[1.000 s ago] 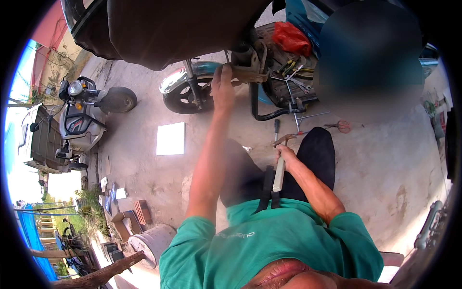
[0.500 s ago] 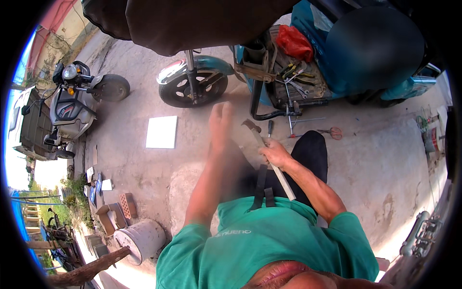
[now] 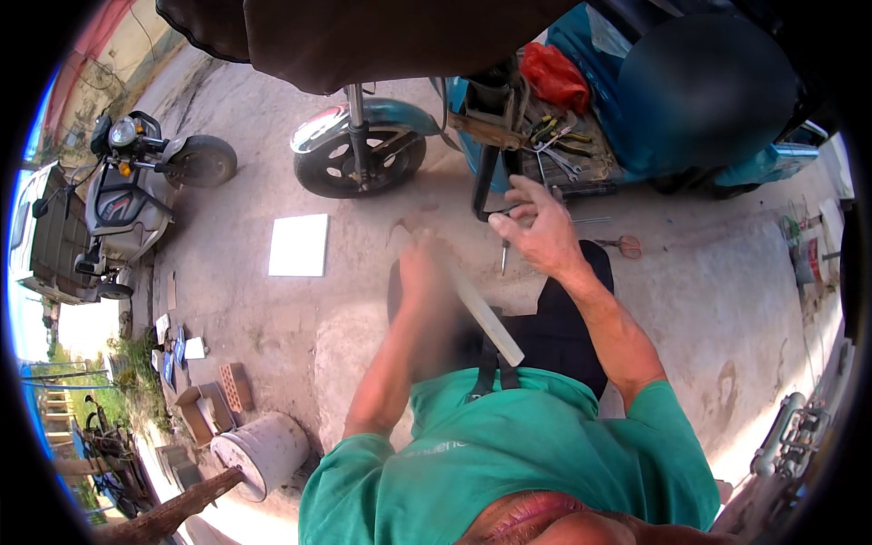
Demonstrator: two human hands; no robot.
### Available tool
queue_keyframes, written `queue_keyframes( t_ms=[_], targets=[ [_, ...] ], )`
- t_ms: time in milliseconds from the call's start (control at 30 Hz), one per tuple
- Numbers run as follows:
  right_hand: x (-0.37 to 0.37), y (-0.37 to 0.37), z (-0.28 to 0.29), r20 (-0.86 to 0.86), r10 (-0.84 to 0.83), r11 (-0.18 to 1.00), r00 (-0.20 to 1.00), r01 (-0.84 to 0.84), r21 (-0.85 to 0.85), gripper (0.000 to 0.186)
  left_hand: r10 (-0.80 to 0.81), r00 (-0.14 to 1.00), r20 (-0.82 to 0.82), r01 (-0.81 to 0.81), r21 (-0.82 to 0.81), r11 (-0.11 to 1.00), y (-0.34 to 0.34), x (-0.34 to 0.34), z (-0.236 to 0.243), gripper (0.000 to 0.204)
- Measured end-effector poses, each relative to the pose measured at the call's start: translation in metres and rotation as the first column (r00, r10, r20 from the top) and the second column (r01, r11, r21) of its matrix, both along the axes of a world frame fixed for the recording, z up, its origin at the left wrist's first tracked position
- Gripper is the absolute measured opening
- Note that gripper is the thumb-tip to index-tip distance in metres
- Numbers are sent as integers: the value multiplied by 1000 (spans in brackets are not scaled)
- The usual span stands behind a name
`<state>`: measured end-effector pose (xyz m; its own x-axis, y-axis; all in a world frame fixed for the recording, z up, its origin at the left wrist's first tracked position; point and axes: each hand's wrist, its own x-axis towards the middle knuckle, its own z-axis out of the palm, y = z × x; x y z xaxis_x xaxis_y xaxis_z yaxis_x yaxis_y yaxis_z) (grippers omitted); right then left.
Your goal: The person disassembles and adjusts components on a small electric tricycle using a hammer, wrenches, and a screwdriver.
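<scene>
My left hand point(image 3: 425, 265), smeared by motion, is wrapped round a hammer near its head. The hammer point(image 3: 486, 318) has a long pale handle that slants down toward my waist; its rusty, curved head is blurred beyond my fingers. My right hand point(image 3: 543, 234) is raised over my right knee, fingers bent and apart, with nothing visible in it. Beneath and left of that hand, a screwdriver point(image 3: 505, 257) lies on the ground. Pliers and wrenches point(image 3: 561, 150) lie in a heap on the footboard of the blue electric scooter just beyond my right hand.
The scooter's front wheel point(image 3: 361, 163) stands ahead of me. A white square board point(image 3: 299, 245) lies on the concrete to the left. Red-handled scissors point(image 3: 628, 246) lie at right. A white bucket point(image 3: 263, 454), a brick point(image 3: 237, 387) and a parked three-wheeler point(image 3: 132, 195) are on the left.
The hammer has passed from my right hand to my left and shifted left. My right hand has let go and moved up toward the scooter.
</scene>
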<state>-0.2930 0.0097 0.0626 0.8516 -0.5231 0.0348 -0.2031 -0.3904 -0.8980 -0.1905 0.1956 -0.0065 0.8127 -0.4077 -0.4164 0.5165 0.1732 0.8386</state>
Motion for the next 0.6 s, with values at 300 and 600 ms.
queue_keyframes(
  t_ms=[300,600],
  targets=[
    [88,-69,31,367,91,942,926,39,-333,122,-394,505,768,4,454,891,5,80,134,35],
    [116,-70,-16,662,26,952,749,183,-245,110,-488,2,873,-223,476,851,-10,89,174,40]
  ],
)
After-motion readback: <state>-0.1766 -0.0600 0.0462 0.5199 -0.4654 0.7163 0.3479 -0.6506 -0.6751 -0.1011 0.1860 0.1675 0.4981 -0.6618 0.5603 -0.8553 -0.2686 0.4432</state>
